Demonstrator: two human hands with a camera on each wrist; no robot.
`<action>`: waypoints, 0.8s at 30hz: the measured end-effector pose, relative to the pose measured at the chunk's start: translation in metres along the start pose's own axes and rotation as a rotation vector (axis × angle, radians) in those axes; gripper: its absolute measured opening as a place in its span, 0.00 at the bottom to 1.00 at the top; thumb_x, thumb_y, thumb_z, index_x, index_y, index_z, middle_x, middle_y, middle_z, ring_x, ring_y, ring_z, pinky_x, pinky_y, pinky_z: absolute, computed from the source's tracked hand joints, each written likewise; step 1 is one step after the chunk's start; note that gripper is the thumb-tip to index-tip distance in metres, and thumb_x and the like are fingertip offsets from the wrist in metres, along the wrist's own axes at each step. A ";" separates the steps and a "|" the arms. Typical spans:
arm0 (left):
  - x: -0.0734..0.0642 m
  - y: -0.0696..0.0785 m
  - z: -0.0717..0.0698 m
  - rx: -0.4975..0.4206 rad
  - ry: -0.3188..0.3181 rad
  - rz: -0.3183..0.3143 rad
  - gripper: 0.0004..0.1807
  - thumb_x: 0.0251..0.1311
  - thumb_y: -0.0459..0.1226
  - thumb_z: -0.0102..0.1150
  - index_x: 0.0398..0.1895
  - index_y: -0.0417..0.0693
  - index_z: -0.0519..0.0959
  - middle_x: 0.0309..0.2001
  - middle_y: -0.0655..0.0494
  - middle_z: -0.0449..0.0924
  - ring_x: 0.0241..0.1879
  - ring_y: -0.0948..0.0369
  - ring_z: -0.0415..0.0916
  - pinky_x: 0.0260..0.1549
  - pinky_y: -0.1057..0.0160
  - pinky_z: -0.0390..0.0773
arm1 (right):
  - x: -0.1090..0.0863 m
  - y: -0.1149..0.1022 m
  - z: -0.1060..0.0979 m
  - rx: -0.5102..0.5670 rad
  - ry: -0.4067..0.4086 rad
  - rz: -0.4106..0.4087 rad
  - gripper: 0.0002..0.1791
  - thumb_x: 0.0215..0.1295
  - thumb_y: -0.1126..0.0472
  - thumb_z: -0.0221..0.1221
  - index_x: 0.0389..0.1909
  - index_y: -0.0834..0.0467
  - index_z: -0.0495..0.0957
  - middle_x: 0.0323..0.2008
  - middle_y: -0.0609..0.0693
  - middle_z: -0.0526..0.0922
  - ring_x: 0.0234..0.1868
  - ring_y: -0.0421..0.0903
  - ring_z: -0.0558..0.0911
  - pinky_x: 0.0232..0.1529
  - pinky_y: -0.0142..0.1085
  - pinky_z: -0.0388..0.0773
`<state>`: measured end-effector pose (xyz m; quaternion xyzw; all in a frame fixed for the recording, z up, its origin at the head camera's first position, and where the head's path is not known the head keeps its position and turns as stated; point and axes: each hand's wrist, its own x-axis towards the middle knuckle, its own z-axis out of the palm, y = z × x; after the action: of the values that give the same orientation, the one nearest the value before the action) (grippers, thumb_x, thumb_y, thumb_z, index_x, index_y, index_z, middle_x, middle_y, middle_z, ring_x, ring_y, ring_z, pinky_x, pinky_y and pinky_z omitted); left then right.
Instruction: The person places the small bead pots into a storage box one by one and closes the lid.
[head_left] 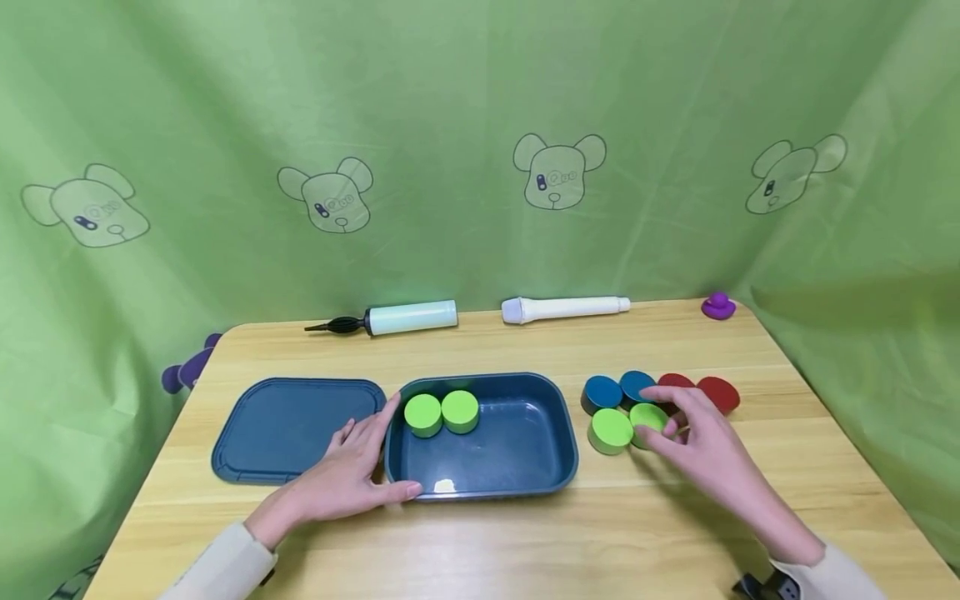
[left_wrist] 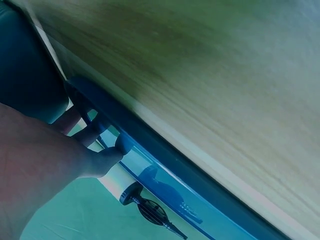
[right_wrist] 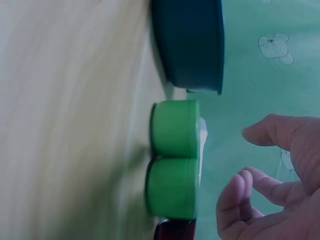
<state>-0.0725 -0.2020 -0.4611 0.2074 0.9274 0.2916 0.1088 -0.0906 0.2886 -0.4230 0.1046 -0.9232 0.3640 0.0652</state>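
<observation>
My left hand (head_left: 348, 469) touches the left end of a dark blue open box (head_left: 510, 458), fingers along its left wall and thumb at the front edge. Two green cylinders (head_left: 423, 415) stand inside, at the back left. To the right of the box, two more green cylinders (head_left: 610, 431) stand side by side. Over the right-hand one hovers my right hand (head_left: 701, 437), thumb and fingers spread apart; in the right wrist view this hand (right_wrist: 280, 185) is clear of the green cylinders (right_wrist: 175, 129). Behind them are two blue cylinders (head_left: 602, 394) and two red pieces (head_left: 718, 394), partly hidden.
A dark blue lid (head_left: 292, 429) lies flat left of the box. Along the table's back edge are a pale blue hand pump (head_left: 412, 317), a white microphone-like stick (head_left: 566, 308) and a purple duck-like toy (head_left: 718, 307). A green curtain (head_left: 450, 100) hangs behind.
</observation>
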 end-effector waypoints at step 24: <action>0.000 0.002 -0.002 -0.011 -0.017 -0.008 0.68 0.65 0.70 0.66 0.92 0.60 0.33 0.86 0.40 0.52 0.84 0.39 0.48 0.76 0.24 0.40 | 0.000 0.034 0.010 0.006 -0.176 0.076 0.35 0.69 0.63 0.75 0.74 0.59 0.73 0.49 0.55 0.79 0.32 0.46 0.75 0.27 0.33 0.75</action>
<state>-0.0725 -0.2021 -0.4584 0.2057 0.9257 0.2943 0.1192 -0.0989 0.3062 -0.4526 0.1012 -0.9276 0.3583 -0.0305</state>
